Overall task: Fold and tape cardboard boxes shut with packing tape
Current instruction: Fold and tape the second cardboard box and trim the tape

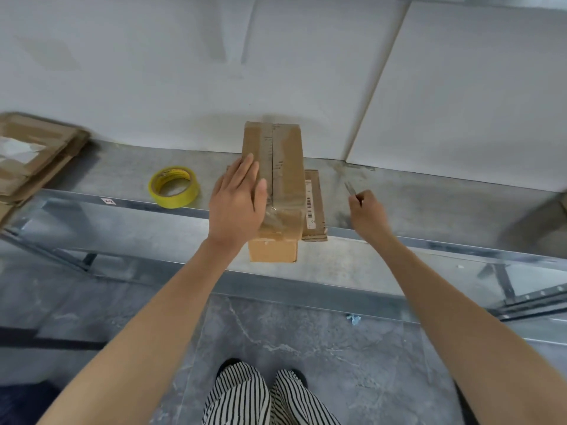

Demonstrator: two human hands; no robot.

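Note:
A long brown cardboard box (287,167) stands on the grey shelf (414,207), its top flaps closed and a strip of clear tape running along the seam and over the near end. My left hand (237,204) rests flat on the box's left top side, fingers straight. My right hand (366,214) hovers to the right of the box and grips a thin metal tool (349,189), likely scissors, whose tip points away from me. A yellow roll of packing tape (174,187) lies on the shelf to the left of the box.
A flattened piece of cardboard with a barcode label (314,207) lies under and to the right of the box. A stack of flattened boxes (33,157) sits at the far left. A white wall (306,72) backs the shelf. Grey floor lies below.

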